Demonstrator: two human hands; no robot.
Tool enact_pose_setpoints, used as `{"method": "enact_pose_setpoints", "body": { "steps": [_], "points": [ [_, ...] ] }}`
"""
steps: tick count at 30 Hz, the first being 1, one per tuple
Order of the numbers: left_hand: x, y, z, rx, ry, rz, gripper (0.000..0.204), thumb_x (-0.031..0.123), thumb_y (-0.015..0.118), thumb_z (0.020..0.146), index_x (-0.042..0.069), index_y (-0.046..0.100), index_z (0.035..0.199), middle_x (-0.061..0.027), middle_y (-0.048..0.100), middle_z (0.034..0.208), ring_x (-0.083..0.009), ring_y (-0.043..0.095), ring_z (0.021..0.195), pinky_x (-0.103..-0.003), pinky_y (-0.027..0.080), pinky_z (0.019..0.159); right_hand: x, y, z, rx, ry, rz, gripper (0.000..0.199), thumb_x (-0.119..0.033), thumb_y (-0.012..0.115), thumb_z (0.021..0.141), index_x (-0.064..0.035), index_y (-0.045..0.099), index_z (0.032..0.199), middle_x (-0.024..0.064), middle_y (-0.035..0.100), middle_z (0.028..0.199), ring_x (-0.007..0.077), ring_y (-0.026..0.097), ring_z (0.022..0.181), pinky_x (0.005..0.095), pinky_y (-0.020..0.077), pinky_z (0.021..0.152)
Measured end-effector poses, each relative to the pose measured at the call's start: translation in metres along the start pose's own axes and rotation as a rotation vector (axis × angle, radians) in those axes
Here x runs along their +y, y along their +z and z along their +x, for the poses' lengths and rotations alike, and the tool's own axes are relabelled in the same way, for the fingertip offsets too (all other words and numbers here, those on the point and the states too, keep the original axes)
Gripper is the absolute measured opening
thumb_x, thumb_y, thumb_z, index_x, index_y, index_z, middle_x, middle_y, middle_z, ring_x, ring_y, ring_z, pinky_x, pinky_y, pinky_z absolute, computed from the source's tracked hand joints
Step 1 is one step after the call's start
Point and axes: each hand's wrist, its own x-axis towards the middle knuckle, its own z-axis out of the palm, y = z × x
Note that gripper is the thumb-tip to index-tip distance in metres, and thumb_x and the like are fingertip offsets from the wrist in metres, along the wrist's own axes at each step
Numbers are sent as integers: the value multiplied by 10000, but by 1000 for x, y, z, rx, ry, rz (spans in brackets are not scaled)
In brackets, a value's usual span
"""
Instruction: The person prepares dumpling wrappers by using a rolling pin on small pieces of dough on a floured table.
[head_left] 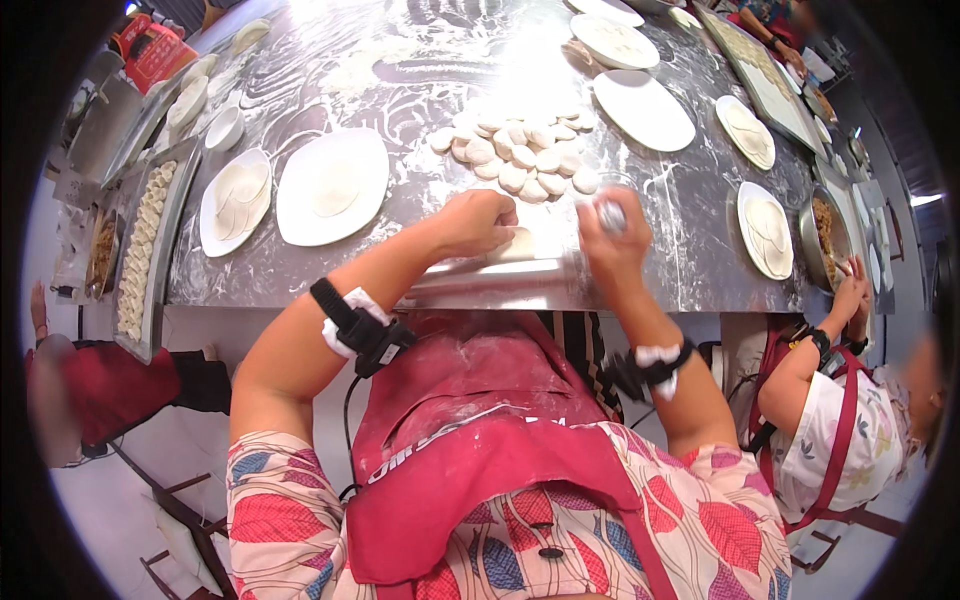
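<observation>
A thin, pale, flat piece of dough (518,243) lies on the floured grey metal table (700,270), close to the near edge, between the worker's two hands. The left hand (480,222) is curled, fingers drawn together at the dough's left side; from where I stand I cannot tell whether they pinch it. The right hand (615,235), to the right of the dough, is closed around a pale grey, round-ended tool (610,216), blurred and mostly hidden by the fingers.

Just beyond the hands sits a heap of small, rounded, off-white dough discs (523,156), some overlapping. To its left, a white, rounded-square plate (300,210) bears round wrappers; farther left, a white oval plate (222,246) bears more. At the far left, a long metal tray (171,240) holds a row of pleated dumplings (148,240).

Right of the heap and farther back lies a broad, white oval platter (645,110). At the right end, a co-worker's hand (852,292) is near a round metal bowl (808,235) of brown filling (825,230).
</observation>
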Motion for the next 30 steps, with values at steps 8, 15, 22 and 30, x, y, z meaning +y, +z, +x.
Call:
{"method": "enact_pose_setpoints", "body": {
  "steps": [8, 15, 22, 30],
  "points": [
    [13, -1, 2, 94, -116, -3, 213, 183, 622, 836, -25, 631, 882, -160, 659, 770, -269, 637, 724, -389, 487, 697, 3, 32, 40, 3, -176, -59, 198, -43, 710, 786, -58, 544, 895, 95, 597, 687, 152, 593, 580, 293, 467, 528],
    [-5, 7, -5, 6, -151, -178, 186, 144, 615, 836, -37, 626, 871, -123, 647, 761, -198, 629, 694, -352, 491, 661, -2, -14, -25, -17, -19, 5, 225, -9, 732, 762, -52, 547, 882, 57, 583, 722, 101, 577, 645, 262, 484, 595],
    [16, 3, 4, 51, -181, -107, 239, 189, 606, 835, -38, 654, 894, -200, 657, 796, -285, 634, 770, -384, 493, 719, 5, 31, 37, 59, -201, -96, 212, -21, 712, 780, -57, 534, 887, 96, 586, 690, 152, 594, 581, 299, 464, 527],
    [7, 9, -6, 35, -184, -278, 167, 131, 607, 822, -36, 624, 823, -137, 625, 708, -180, 581, 657, -356, 469, 626, -8, -14, -29, 27, -130, -27, 229, -12, 730, 769, -56, 542, 893, 45, 576, 672, 106, 578, 585, 259, 458, 522]
  ]
}}
